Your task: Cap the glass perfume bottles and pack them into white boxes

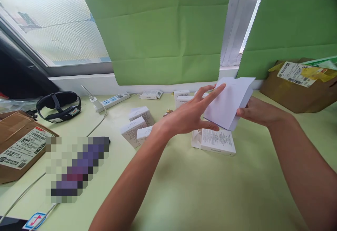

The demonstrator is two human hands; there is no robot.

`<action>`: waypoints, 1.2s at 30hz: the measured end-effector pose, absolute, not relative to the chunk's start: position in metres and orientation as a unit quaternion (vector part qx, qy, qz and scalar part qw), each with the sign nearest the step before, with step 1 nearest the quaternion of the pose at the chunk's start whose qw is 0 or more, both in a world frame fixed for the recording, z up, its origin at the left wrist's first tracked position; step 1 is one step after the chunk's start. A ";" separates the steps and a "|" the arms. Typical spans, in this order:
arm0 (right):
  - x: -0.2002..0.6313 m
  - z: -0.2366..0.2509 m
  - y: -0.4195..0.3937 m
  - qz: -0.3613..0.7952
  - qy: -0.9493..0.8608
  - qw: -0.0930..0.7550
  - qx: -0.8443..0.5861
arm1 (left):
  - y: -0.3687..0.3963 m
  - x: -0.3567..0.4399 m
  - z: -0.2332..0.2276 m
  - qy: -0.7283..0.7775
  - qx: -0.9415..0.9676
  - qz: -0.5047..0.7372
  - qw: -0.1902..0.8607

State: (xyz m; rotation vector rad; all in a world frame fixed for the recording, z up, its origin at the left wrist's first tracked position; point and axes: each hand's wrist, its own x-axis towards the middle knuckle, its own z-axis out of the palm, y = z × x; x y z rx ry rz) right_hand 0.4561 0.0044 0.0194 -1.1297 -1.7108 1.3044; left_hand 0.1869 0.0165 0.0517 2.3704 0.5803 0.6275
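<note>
A plain white cardboard box (pixel 223 101) is held up above the table, tilted, its broad blank face toward me. My right hand (pixel 254 111) grips its right side, thumb on the near edge and fingers hidden behind. My left hand (pixel 191 115) is at the left side with fingers spread; a fingertip overlaps the blank face, and whether it presses there I cannot tell. Beneath lies a printed white box (pixel 218 142) flat on the table, a flap showing at its left end. Left of my forearm stand several printed white boxes (pixel 133 129), partly hidden by it.
More white boxes (pixel 181 93) stand near the window ledge, and a flat one (pixel 151 94) lies left of them. Leftward are a power strip (pixel 113 102), a black head strap (pixel 59 106), a carton (pixel 23 147) and a pixelated object (pixel 79 168). A brown carton (pixel 297 90) sits at right.
</note>
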 end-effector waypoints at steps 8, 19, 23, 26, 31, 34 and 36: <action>0.445 0.028 0.000 0.426 -0.666 0.371 -0.487 | 0.019 0.189 0.050 0.290 0.902 0.211 0.239; 0.404 0.043 -0.004 0.344 -0.687 0.317 -0.556 | 0.016 0.202 0.043 0.298 0.867 0.230 0.326; 0.420 0.041 -0.002 0.370 -0.708 0.290 -0.528 | 0.027 0.196 0.038 0.284 0.866 0.209 0.355; 0.436 0.037 0.000 0.412 -0.719 0.269 -0.490 | 0.035 0.188 0.037 0.285 0.849 0.148 0.420; 0.449 0.023 0.003 0.521 -0.686 0.227 -0.455 | 0.037 0.185 0.035 0.260 0.839 0.056 0.476; 0.448 0.020 0.005 0.524 -0.682 0.206 -0.466 | 0.037 0.185 0.033 0.283 0.860 0.003 0.425; 0.449 0.020 0.006 0.521 -0.686 0.188 -0.471 | 0.038 0.183 0.031 0.364 0.868 -0.046 0.336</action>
